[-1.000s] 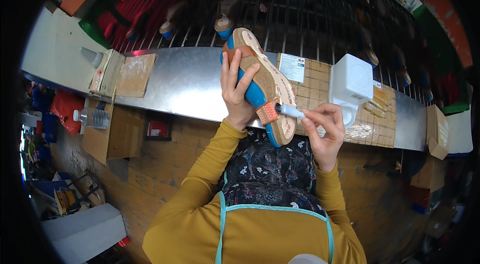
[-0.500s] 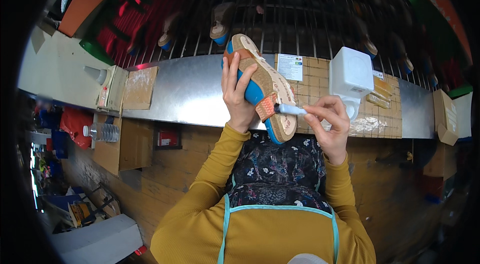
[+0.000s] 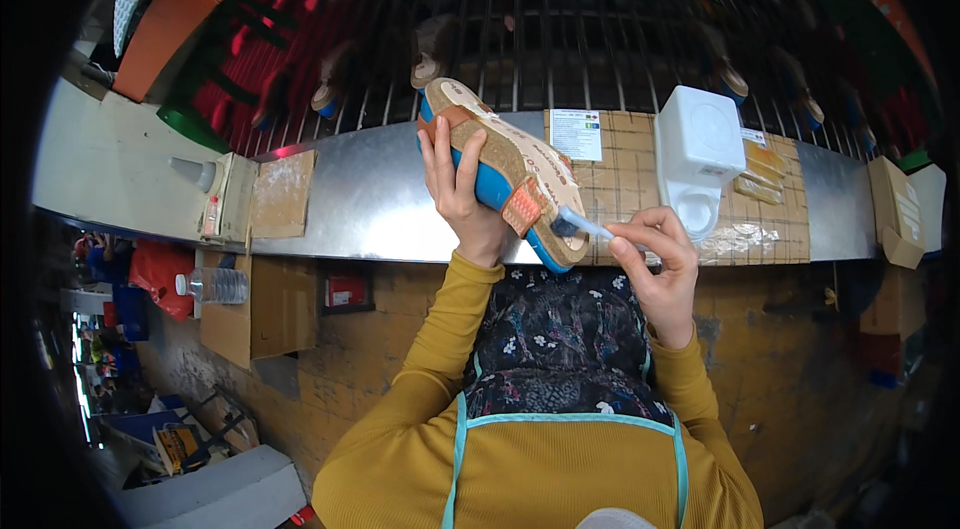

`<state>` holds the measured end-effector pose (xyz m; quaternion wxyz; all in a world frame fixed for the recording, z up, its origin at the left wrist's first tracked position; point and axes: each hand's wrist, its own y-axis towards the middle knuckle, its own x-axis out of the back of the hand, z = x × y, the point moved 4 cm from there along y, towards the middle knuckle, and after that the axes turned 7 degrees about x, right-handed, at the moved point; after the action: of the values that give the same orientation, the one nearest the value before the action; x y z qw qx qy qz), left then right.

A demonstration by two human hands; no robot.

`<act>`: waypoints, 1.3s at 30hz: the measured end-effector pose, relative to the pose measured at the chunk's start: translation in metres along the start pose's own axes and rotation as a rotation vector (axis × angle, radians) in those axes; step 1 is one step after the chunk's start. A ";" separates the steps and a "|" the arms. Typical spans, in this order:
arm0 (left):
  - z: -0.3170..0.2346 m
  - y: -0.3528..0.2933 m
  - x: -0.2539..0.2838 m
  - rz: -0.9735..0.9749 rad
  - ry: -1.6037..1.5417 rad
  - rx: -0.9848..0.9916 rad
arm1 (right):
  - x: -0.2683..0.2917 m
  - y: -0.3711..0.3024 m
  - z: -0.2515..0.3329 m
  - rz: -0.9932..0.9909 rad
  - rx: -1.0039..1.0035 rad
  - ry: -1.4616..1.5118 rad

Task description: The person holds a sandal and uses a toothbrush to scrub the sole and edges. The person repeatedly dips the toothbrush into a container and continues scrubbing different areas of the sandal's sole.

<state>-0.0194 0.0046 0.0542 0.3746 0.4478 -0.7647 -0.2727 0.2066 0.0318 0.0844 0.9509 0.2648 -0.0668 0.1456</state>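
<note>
My left hand [image 3: 462, 191] grips an unfinished sandal [image 3: 520, 161] on a blue last, sole side up and tilted. Its sole has a cork-coloured edge, a pale printed face and orange-brown straps folded over onto it. Between my right thumb and fingers is a small brush [image 3: 592, 227] with a pale blue handle. The brush's dark tip meets the sole close to the nearer strap; its exact contact is hard to see. My right hand [image 3: 660, 264] is pinched on the handle, to the right of the sandal's near end.
A white plastic dispenser with a round cup [image 3: 700, 144] stands on a taped cardboard sheet [image 3: 625, 184] atop the metal bench [image 3: 370, 194]. Yellowish blocks [image 3: 762, 174] lie beside it. Behind runs a barred rack [image 3: 560, 49] with more lasted sandals. A clear bottle [image 3: 212, 286] is at left.
The sandal has shifted slightly left and up in my left hand. My brush tip has gone from beside the near strap onto the sole's near end, its handle now slanting more.
</note>
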 end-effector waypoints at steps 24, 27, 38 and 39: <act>0.010 0.003 0.003 -0.066 -0.248 0.183 | -0.006 -0.023 0.026 -0.177 0.328 -0.303; 0.004 0.006 0.004 -0.070 -0.269 0.178 | -0.007 -0.028 0.035 -0.201 0.457 -0.548; 0.012 0.002 -0.001 -0.073 -0.398 0.125 | -0.013 -0.018 0.062 -0.086 0.641 -0.553; 0.016 -0.001 -0.001 -0.066 -0.437 0.153 | -0.012 -0.022 0.064 -0.046 0.638 -0.532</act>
<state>-0.0314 0.0060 0.0444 0.1561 0.4302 -0.8309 -0.3165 0.1993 -0.0229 0.1256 0.7736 0.5761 -0.2558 0.0639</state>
